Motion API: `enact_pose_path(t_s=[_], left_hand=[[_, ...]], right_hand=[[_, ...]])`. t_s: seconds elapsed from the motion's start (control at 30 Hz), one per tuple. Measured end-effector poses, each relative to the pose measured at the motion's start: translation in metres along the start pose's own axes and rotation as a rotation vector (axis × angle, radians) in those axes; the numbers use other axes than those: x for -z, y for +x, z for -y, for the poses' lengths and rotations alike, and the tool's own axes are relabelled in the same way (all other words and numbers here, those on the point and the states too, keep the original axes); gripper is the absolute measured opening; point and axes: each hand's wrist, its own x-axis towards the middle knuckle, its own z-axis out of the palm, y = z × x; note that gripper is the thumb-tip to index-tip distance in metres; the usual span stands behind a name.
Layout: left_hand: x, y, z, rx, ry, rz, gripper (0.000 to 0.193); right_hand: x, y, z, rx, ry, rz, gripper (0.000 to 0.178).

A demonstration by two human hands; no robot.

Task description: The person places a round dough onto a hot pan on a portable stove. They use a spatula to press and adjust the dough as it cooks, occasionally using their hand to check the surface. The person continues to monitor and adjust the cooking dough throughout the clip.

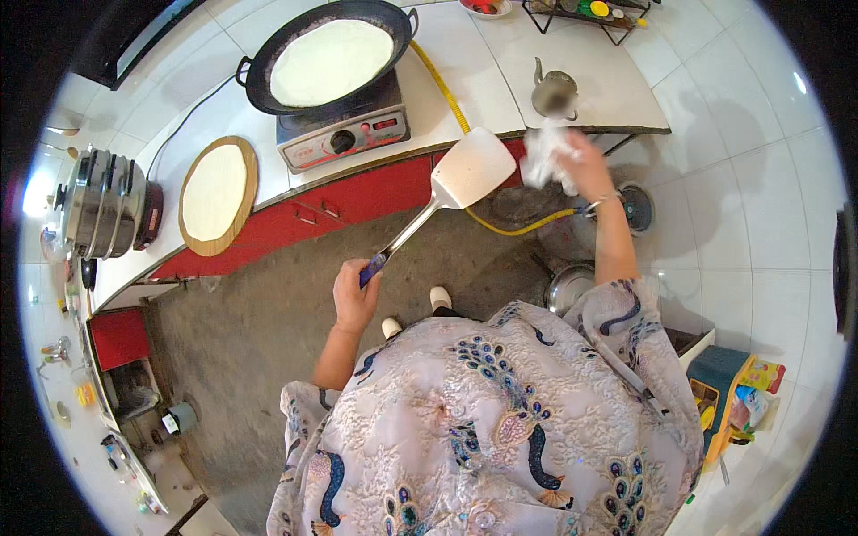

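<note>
My left hand (356, 299) is closed round the blue end of a long-handled spatula (476, 168), its broad metal blade raised in front of the counter edge. In my right hand (585, 168) is a crumpled white cloth or tissue (547, 154), blurred by motion, just right of the blade. Beyond that hand a small metal pot with a spout (554, 93) stands on the counter. A black two-handled wok (254, 79) sits on a portable gas stove (344, 136), with a round pale flatbread (332, 62) lying flat in it.
On the counter left of the stove, another pale dough round (214, 192) lies on a round wooden board (249, 186). A stacked steamer (105, 204) stands at the far left. A yellow gas hose (523, 230) runs below to a cylinder (633, 210). A black rack (585, 12) stands at the back right.
</note>
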Motion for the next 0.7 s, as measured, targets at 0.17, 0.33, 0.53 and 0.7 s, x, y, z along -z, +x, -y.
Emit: enact_pose_path(t_s=[0.17,0.33,0.53,0.7], left_hand=[[0.004,-0.005,0.004,0.065,-0.002,0.028,0.024],[0.011,-0.001,0.003,0.044,0.133,0.084,0.024],[0.013,0.003,-0.005,0.098,0.215,0.15,0.024],[0.015,0.006,-0.009,0.131,0.261,0.179,0.024]], right_hand=[[-0.002,0.004,0.056,-0.172,-0.133,-0.204,0.034],[-0.034,0.002,0.087,0.231,-0.25,-0.182,0.019],[-0.094,-0.01,0.12,0.613,-0.315,0.087,0.018],[-0.132,0.001,0.092,0.404,-0.504,0.47,0.014]])
